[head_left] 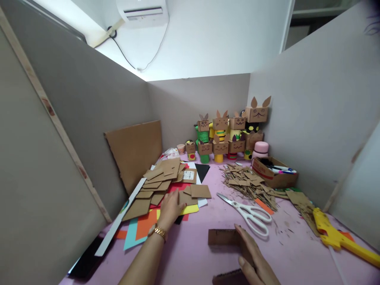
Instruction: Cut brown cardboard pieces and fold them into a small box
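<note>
My left hand [172, 206], with a gold watch on the wrist, reaches onto a pile of cardboard pieces [157, 178] and coloured paper. Its thumb and fingers are apart, touching the sheets near a red paper [178, 187]; nothing shows lifted in it. A folded cardboard strip [223, 237], bent at corners into an open-sided frame, stands on the table in front of me. My right hand [253, 257] grips its right side between thumb and fingers. White-handled scissors [247, 211] lie with blades apart just beyond that hand.
Cardboard scraps [246, 182] are heaped at right, beside an open box of markers [274, 172]. A yellow glue gun [335, 233] lies at far right. Several cardboard animal figures [221, 147] stand at the back. A white strip [120, 217] lies over a black object [89, 257] at left.
</note>
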Action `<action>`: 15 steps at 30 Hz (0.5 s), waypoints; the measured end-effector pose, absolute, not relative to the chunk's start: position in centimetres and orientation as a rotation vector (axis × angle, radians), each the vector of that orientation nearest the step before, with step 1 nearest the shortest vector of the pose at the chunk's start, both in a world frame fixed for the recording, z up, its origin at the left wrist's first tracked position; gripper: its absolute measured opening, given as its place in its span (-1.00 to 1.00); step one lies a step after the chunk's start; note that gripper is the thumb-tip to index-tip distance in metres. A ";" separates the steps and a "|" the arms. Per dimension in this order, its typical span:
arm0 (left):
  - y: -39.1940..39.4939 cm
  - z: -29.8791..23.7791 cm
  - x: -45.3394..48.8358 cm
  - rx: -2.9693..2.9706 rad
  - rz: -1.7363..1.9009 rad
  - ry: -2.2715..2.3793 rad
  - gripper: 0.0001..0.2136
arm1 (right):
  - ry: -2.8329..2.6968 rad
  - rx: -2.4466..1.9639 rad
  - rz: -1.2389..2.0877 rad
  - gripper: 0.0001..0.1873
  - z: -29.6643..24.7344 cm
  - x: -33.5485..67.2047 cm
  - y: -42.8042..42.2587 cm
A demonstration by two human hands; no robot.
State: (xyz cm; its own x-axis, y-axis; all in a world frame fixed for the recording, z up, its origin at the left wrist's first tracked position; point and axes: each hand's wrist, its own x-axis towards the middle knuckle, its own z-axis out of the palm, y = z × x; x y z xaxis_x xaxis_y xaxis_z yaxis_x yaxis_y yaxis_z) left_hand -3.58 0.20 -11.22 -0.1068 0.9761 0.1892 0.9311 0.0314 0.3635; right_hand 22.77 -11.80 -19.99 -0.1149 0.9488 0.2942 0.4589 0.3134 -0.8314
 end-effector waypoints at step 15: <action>-1.0 -11.2 -4.6 1.869 0.786 2.137 -0.66 | -1.681 -1.241 0.756 -0.45 -20.2 23.0 -11.8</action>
State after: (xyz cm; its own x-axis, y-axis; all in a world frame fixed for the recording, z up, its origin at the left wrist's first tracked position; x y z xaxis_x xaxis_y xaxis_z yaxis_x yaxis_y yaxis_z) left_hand -4.62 -0.97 -11.24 -0.1831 0.9637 0.1943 0.8599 0.0612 0.5068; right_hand 22.95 -11.79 -20.16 -0.1053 0.9492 0.2967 0.4083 0.3133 -0.8574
